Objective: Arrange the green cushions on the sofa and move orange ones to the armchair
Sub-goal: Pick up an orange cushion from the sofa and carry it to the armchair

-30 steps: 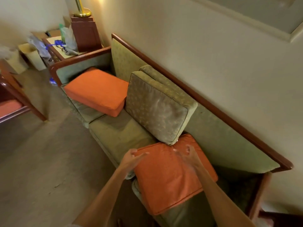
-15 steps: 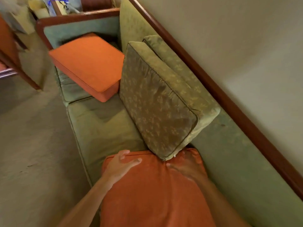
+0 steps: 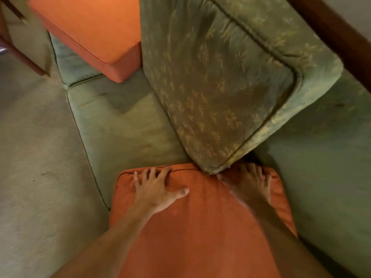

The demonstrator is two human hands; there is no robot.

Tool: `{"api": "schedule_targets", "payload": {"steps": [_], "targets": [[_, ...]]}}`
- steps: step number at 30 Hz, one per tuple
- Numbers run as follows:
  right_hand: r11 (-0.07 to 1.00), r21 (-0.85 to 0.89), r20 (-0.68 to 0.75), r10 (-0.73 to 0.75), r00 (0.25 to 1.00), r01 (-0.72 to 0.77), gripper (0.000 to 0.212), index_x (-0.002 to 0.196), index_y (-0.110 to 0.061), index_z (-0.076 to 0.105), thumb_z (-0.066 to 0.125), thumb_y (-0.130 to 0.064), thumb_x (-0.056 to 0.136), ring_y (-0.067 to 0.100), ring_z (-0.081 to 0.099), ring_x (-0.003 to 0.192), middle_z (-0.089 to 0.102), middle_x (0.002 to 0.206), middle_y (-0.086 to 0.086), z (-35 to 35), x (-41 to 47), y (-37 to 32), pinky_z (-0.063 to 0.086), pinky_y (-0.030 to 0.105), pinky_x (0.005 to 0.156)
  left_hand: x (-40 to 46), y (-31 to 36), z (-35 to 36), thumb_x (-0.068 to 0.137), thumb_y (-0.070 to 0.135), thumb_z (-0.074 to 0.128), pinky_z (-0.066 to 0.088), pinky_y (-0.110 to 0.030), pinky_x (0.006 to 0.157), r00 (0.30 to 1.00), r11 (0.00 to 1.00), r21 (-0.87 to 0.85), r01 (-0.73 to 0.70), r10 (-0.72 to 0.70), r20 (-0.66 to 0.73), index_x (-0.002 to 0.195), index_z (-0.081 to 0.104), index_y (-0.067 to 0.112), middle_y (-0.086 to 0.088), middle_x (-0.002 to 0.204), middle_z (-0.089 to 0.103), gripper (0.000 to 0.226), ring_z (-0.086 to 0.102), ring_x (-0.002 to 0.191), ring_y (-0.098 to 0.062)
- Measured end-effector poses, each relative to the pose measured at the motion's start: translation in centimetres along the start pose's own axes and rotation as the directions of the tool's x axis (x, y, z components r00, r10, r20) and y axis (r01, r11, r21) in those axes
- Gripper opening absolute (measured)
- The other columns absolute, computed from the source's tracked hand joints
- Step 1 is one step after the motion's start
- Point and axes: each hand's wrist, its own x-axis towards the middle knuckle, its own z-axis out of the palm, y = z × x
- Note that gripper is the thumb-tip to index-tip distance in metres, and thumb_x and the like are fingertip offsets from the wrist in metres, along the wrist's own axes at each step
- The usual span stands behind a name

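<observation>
Two hands: both flat on the near orange cushion (image 3: pixel 200 227), at its far edge.
Left hand (image 3: pixel 158 189): grip spread, fingers (image 3: pixel 149 174) hooked over the far-left piping, thumb lying on the top face; not closed around anything yet.
Right hand (image 3: pixel 249 187): grip spread, fingertips at the far-right corner, partly under the green cushion's low corner; blurred, so curl over the edge cannot be told.
Why so: looks like a two-handed hold on the far edge, to lift the cushion off.
Near orange cushion: lies on the sofa seat (image 3: pixel 124 125), at its right end, front edge out of view.
Green cushion (image 3: pixel 216 81): tilted against the sofa back (image 3: pixel 331 147), bottom corner touching the orange one; likely to drop when that goes.
Second orange cushion (image 3: pixel 90 31): on the seat's left end, untouched.
Open room: bare seat between the orange cushions; carpet (image 3: pixel 34 147) free along the seat's front edge.
</observation>
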Motion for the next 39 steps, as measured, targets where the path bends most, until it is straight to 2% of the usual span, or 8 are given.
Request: {"api": "schedule_targets", "payload": {"steps": [6, 12, 16, 19, 26, 31, 34, 39], "targets": [[0.986, -0.155, 0.18, 0.084, 0.98, -0.056, 0.103, 0.132, -0.034, 0.053, 0.003, -0.097, 0.068, 0.017, 0.038, 0.132, 0.047, 0.136, -0.006, 0.4, -6.8, 2.3, 0.026, 0.048, 0.106, -2.8, 0.8, 0.1, 0.066, 0.099, 0.037, 0.003, -0.061, 0.12, 0.987, 0.962, 0.233, -0.142, 0.12, 0.107, 0.153, 0.024, 0.042, -0.003, 0.159, 0.03, 0.104, 0.019, 0.148, -0.034], [0.989, -0.064, 0.423, -0.096, 0.901, 0.135, 0.112, 0.151, -0.032, 0.033, 0.03, -0.101, 0.063, 0.024, 0.019, 0.149, 0.025, 0.162, 0.002, -0.4, -4.9, 3.1, 0.013, 0.049, 0.118, 0.4, 1.8, -1.3, 0.049, 0.093, 0.067, -0.004, -0.053, 0.123, 0.897, 0.929, 0.308, -0.204, 0.052, 0.438, 0.162, 0.005, 0.029, -0.01, 0.169, 0.001, 0.143, -0.001, 0.155, -0.033], [0.935, 0.329, 0.525, -0.067, 0.848, -0.13, 0.143, 0.156, -0.035, 0.021, 0.06, -0.101, 0.035, 0.025, 0.029, 0.146, 0.025, 0.163, -0.001, 1.2, -3.8, 3.8, 0.027, 0.047, 0.118, 0.6, 1.7, -1.0, 0.047, 0.09, 0.072, 0.008, -0.051, 0.123, 0.866, 0.94, 0.256, -0.224, 0.072, 0.494, 0.161, 0.007, 0.03, -0.002, 0.164, 0.029, 0.144, 0.023, 0.151, -0.028], [0.935, 0.333, 0.513, -0.068, 0.856, -0.125, 0.125, 0.148, -0.033, 0.041, 0.062, -0.098, 0.044, 0.026, 0.044, 0.137, 0.044, 0.153, 0.0, 1.5, -4.9, 3.6, 0.037, 0.044, 0.111, -0.2, 2.3, -1.4, 0.045, 0.087, 0.077, 0.016, -0.051, 0.12, 0.887, 0.927, 0.289, -0.237, 0.085, 0.453, 0.154, 0.032, 0.021, -0.001, 0.152, 0.046, 0.135, 0.037, 0.143, -0.028], [0.998, 0.03, 0.161, 0.041, 0.986, -0.047, 0.048, 0.119, -0.036, 0.061, 0.044, -0.07, 0.091, 0.019, 0.053, 0.125, 0.062, 0.13, -0.006, -2.7, -13.3, 3.7, 0.029, 0.043, 0.105, -6.6, 4.5, -3.4, 0.062, 0.077, 0.076, 0.037, -0.049, 0.106, 0.88, 0.814, 0.374, -0.445, 0.321, 0.349, 0.129, 0.055, 0.018, -0.003, 0.132, 0.059, 0.092, 0.051, 0.126, -0.027], [0.973, 0.231, -0.226, 0.072, 0.972, -0.018, 0.021, 0.09, -0.026, 0.069, 0.064, -0.046, 0.087, 0.026, 0.054, 0.104, 0.066, 0.097, -0.003, -10.3, -22.8, 6.5, 0.034, 0.047, 0.088, -14.9, 8.0, -10.0, 0.067, 0.075, 0.072, 0.04, -0.04, 0.097, 0.787, 0.667, 0.443, -0.599, 0.592, 0.173, 0.121, 0.06, 0.021, 0.001, 0.127, 0.063, 0.077, 0.055, 0.121, -0.024], [0.967, 0.253, -0.441, 0.106, 0.891, 0.01, 0.022, 0.081, -0.018, 0.069, 0.065, -0.038, 0.073, 0.028, 0.052, 0.092, 0.059, 0.084, -0.002, -13.2, -29.0, 6.5, 0.034, 0.048, 0.08, -20.0, 8.5, -13.0, 0.072, 0.075, 0.067, 0.039, -0.04, 0.098, 0.678, 0.573, 0.485, -0.66, 0.732, 0.058, 0.124, 0.061, 0.022, 0.003, 0.124, 0.062, 0.075, 0.054, 0.121, -0.021], [0.966, 0.255, -0.465, 0.157, 0.871, -0.038, 0.036, 0.092, -0.01, 0.075, 0.073, -0.029, 0.061, 0.032, 0.054, 0.095, 0.063, 0.098, 0.005, -13.7, -35.3, 4.1, 0.036, 0.049, 0.08, -24.7, 6.7, -14.1, 0.071, 0.072, 0.071, 0.036, -0.041, 0.104, 0.622, 0.513, 0.525, -0.679, 0.782, 0.039, 0.141, 0.047, 0.022, -0.001, 0.132, 0.056, 0.089, 0.051, 0.124, -0.024]]}}
